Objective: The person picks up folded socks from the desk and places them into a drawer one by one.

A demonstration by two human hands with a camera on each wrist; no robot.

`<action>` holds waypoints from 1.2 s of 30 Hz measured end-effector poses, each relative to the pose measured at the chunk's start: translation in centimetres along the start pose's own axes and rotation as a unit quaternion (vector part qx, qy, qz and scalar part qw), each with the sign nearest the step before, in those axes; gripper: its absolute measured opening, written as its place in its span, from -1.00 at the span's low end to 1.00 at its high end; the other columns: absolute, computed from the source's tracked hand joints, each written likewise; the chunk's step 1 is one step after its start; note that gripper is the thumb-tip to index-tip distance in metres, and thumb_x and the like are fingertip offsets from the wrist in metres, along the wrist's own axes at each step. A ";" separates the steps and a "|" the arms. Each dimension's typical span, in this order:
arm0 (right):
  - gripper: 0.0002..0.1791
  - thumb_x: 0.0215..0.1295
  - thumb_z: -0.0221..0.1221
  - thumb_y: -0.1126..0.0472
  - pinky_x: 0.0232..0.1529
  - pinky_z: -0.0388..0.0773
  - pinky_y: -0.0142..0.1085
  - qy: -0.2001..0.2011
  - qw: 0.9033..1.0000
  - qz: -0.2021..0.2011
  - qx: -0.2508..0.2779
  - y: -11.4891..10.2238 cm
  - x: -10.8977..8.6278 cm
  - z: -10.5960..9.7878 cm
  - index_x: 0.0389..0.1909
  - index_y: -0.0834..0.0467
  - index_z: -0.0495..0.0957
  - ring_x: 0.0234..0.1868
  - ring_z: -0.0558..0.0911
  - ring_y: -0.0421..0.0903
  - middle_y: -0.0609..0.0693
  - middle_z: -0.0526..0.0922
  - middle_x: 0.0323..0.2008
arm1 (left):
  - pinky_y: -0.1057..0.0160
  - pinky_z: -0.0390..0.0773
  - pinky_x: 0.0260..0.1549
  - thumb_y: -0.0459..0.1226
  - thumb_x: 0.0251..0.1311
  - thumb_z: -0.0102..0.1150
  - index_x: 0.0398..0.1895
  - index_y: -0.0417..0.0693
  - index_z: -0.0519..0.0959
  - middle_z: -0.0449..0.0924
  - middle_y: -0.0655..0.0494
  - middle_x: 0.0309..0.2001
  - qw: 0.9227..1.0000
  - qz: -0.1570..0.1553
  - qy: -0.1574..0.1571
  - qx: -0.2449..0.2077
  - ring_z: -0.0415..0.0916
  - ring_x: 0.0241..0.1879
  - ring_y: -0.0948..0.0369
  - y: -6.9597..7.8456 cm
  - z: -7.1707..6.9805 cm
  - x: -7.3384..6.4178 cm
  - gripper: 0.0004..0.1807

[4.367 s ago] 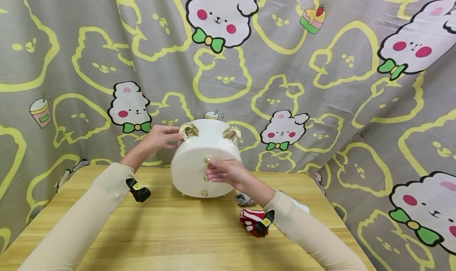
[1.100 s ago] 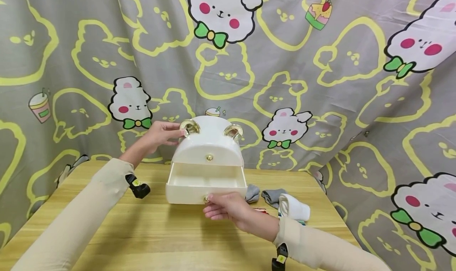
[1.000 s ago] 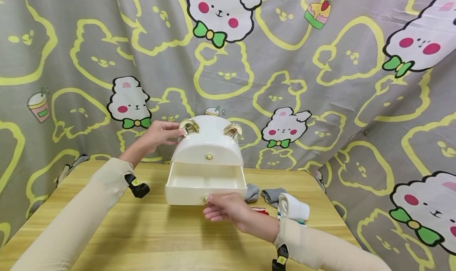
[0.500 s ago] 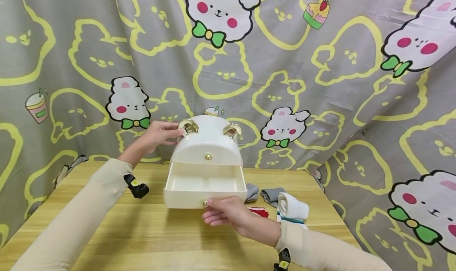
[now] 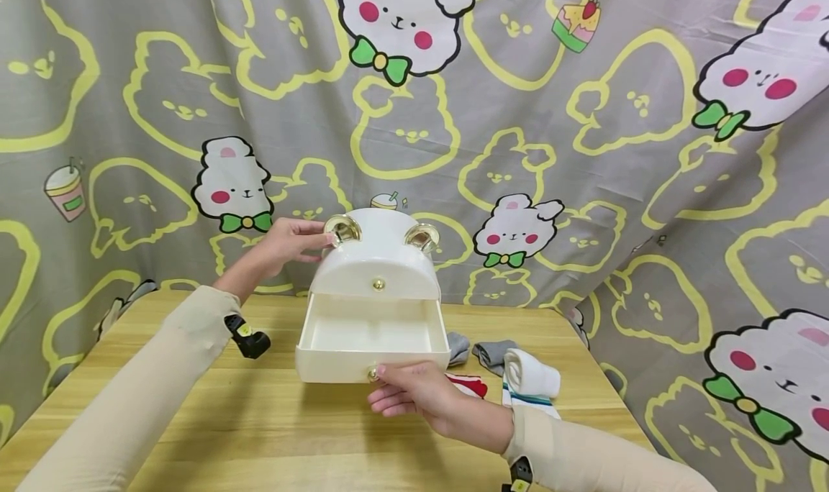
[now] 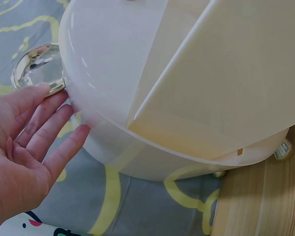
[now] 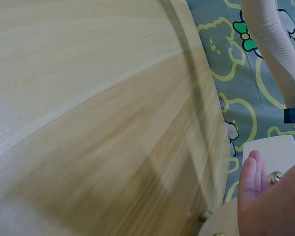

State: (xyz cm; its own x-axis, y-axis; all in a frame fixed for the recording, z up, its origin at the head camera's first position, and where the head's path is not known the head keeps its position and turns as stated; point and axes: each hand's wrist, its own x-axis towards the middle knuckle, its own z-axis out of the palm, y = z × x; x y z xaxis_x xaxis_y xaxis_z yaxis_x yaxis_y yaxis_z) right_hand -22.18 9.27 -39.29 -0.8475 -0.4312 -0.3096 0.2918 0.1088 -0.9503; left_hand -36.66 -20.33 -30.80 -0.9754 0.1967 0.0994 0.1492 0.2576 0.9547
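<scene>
A white, rounded drawer box (image 5: 378,244) with two gold ears stands at the middle back of the table. Its lower drawer (image 5: 372,330) is pulled out, with nothing inside; the upper drawer (image 5: 350,280) is closed. My left hand (image 5: 294,240) holds the gold ear (image 6: 37,69) on the left between thumb and index finger, the other fingers beside the box's curved side. At the drawer front, my right hand (image 5: 414,391) pinches the small gold knob (image 5: 373,373) with its thumb and fingertips. In the right wrist view this hand shows only at the lower right edge.
To the right of the box lie a grey rolled sock (image 5: 458,348), another grey sock (image 5: 495,354) and a white striped sock (image 5: 532,374). A red and white cloth item (image 5: 469,384) is partly behind my right hand. A patterned curtain (image 5: 401,132) hangs behind the wooden table (image 5: 259,420).
The lower drawer, closed at first, has come out toward me with my right hand on its knob, sliding slightly farther in the last second. My left hand stays at the ear.
</scene>
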 end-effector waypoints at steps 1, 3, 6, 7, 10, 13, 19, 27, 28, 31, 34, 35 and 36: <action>-0.54 0.46 0.22 0.04 -0.27 0.77 -0.39 0.001 1.000 0.000 0.000 0.0 0.0 0.0 0.02 0.41 0.64 -0.41 0.77 -0.22 0.08 0.82 -0.35 | -0.03 0.67 0.15 -0.14 0.40 0.27 0.33 -0.25 0.52 0.76 0.18 -0.02 1.000 0.000 0.001 -0.001 0.64 0.16 0.06 0.0 0.0 0.0 -0.46; -0.55 0.46 0.22 0.04 -0.27 0.77 -0.40 0.002 1.000 0.002 0.000 0.0 -0.1 -0.1 0.02 0.40 0.64 -0.40 0.77 -0.21 0.08 0.82 -0.34 | -0.03 0.68 0.14 -0.15 0.39 0.27 0.32 -0.26 0.52 0.76 0.25 -0.09 1.000 0.000 0.003 -0.003 0.66 0.14 0.08 0.0 0.0 0.0 -0.47; -0.57 0.47 0.21 0.05 -0.27 0.77 -0.39 -0.001 1.000 0.001 -0.005 0.1 -0.2 -0.2 0.00 0.38 0.65 -0.39 0.77 -0.20 0.09 0.82 -0.33 | -0.05 0.67 0.15 -0.15 0.39 0.28 0.31 -0.27 0.53 0.76 0.29 -0.13 1.000 0.002 0.003 -0.005 0.66 0.13 0.08 -0.1 0.0 0.1 -0.47; -0.58 0.47 0.21 0.05 -0.27 0.77 -0.38 -0.003 1.000 0.001 -0.008 0.0 -0.2 -0.2 -0.01 0.37 0.66 -0.39 0.77 -0.20 0.09 0.82 -0.33 | -0.06 0.67 0.15 -0.15 0.39 0.28 0.31 -0.27 0.53 0.76 0.29 -0.13 1.000 0.003 0.003 -0.005 0.66 0.13 0.08 -0.1 0.0 0.0 -0.47; -0.59 0.48 0.20 0.06 -0.26 0.77 -0.37 -0.014 1.000 0.004 -0.026 -0.2 -0.3 -0.3 -0.01 0.38 0.67 -0.38 0.78 -0.19 0.13 0.82 -0.31 | -0.05 0.66 0.16 -0.14 0.39 0.28 0.32 -0.26 0.52 0.76 0.26 -0.10 1.000 0.003 0.000 -0.004 0.66 0.13 0.08 -0.1 0.0 0.0 -0.46; -0.59 0.47 0.20 0.06 -0.25 0.79 -0.32 -0.032 0.998 0.010 -0.052 -0.6 -0.5 -0.4 -0.05 0.37 0.69 -0.37 0.78 -0.17 0.17 0.82 -0.28 | -0.03 0.67 0.15 -0.14 0.39 0.28 0.31 -0.25 0.53 0.76 0.22 -0.07 1.000 0.002 0.001 -0.003 0.66 0.13 0.09 -0.1 0.0 0.0 -0.47; -0.60 0.47 0.19 0.07 -0.19 0.80 -0.27 -0.089 0.992 0.015 -0.090 -2.9 -1.2 -1.0 -0.09 0.37 0.70 -0.35 0.79 -0.15 0.20 0.81 -0.23 | -0.02 0.67 0.15 -0.13 0.39 0.27 0.32 -0.24 0.53 0.75 0.11 0.02 1.000 0.000 0.002 0.000 0.63 0.17 0.04 0.0 0.0 -0.1 -0.47; -0.63 0.49 0.14 0.23 -0.03 0.78 -0.22 -0.175 0.970 -0.029 -0.169 -8.6 -1.5 -3.5 0.09 0.47 0.60 -0.25 0.79 -0.14 0.15 0.80 -0.17 | 0.03 0.69 0.13 -0.16 0.41 0.25 0.34 -0.26 0.50 0.71 -0.01 0.11 1.000 -0.004 0.002 -0.002 0.62 0.20 -0.01 0.1 -0.1 -0.4 -0.47; -0.63 0.48 0.14 0.23 -0.04 0.78 -0.22 -0.179 0.966 -0.040 -0.184 -9.2 -1.4 -4.1 0.08 0.47 0.60 -0.25 0.79 -0.13 0.14 0.80 -0.18 | 0.03 0.69 0.13 -0.15 0.41 0.25 0.34 -0.26 0.50 0.72 0.00 0.10 1.000 -0.003 0.002 -0.002 0.62 0.20 0.00 0.2 -0.2 -0.4 -0.46; -0.66 0.47 0.17 0.23 -0.07 0.79 -0.22 -0.168 0.956 -0.067 -0.230 -10.6 -1.2 -6.0 0.03 0.45 0.63 -0.26 0.78 -0.11 0.11 0.80 -0.23 | 0.02 0.68 0.14 -0.14 0.41 0.26 0.33 -0.26 0.50 0.72 0.02 0.09 1.000 0.000 0.001 -0.002 0.62 0.19 0.01 0.3 -0.2 -0.4 -0.46; -0.69 0.46 0.18 0.22 -0.14 0.78 -0.28 -0.135 0.955 -0.075 -0.254 -11.2 -0.5 -8.3 -0.02 0.41 0.66 -0.31 0.75 -0.13 0.04 0.79 -0.31 | 0.01 0.68 0.15 -0.13 0.41 0.25 0.34 -0.25 0.50 0.69 -0.05 0.15 1.000 0.002 -0.001 0.001 0.60 0.22 -0.02 0.3 -0.1 -0.4 -0.45; -0.69 0.46 0.19 0.22 -0.15 0.78 -0.30 -0.122 0.956 -0.074 -0.257 -11.3 -0.3 -9.0 -0.03 0.41 0.66 -0.32 0.75 -0.14 0.02 0.78 -0.32 | 0.01 0.68 0.15 -0.13 0.41 0.25 0.34 -0.25 0.50 0.68 -0.07 0.16 1.000 0.003 -0.002 0.002 0.60 0.21 -0.02 0.3 -0.1 -0.4 -0.45; -0.69 0.46 0.19 0.22 -0.16 0.78 -0.32 -0.110 0.957 -0.072 -0.258 -11.3 0.0 -9.7 -0.02 0.42 0.66 -0.33 0.74 -0.15 0.01 0.77 -0.34 | 0.00 0.68 0.15 -0.13 0.41 0.25 0.34 -0.25 0.50 0.67 -0.10 0.18 1.000 0.003 -0.002 0.003 0.60 0.21 -0.01 0.3 -0.1 -0.4 -0.45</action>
State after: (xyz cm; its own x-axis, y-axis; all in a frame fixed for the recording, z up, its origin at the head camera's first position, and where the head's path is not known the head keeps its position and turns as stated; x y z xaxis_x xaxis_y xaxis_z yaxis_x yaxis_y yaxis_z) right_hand -29.75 16.70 -28.88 -0.7324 -0.6468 -0.2126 -0.1272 0.4368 -0.8905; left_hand -36.24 -20.40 -30.54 -0.9737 0.2026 0.1038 0.1559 0.2613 0.9526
